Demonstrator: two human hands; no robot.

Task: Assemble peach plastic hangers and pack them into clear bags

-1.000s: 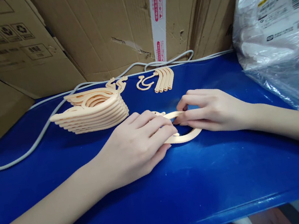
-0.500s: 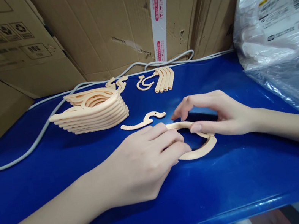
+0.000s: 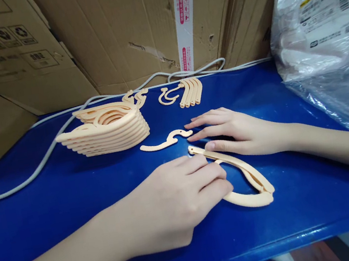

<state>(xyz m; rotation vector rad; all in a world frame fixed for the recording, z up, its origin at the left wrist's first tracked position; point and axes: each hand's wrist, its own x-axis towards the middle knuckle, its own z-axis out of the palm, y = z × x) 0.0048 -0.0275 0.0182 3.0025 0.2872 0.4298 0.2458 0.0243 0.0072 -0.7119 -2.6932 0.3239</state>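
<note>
My left hand point(image 3: 176, 197) rests on the blue table point(image 3: 71, 198) with its fingers pressed together on the near end of a peach plastic hanger body point(image 3: 247, 180). The body lies flat, swung out toward the front right. My right hand point(image 3: 235, 131) lies open, fingers stretched toward a loose peach hook piece point(image 3: 166, 141), its thumb touching the far end of the hanger body. A stack of finished peach hangers point(image 3: 107, 131) stands at the back left.
Several loose hook pieces point(image 3: 184, 92) lie at the back by a grey cable point(image 3: 46, 153). Cardboard boxes point(image 3: 129, 26) wall off the rear. A plastic bag point(image 3: 320, 19) of white goods fills the right. The table's front edge runs close below my forearms.
The hanger body has swung and slid toward the front right under my left hand. My right hand let go of it, opened and reached toward the hook piece, which was uncovered.
</note>
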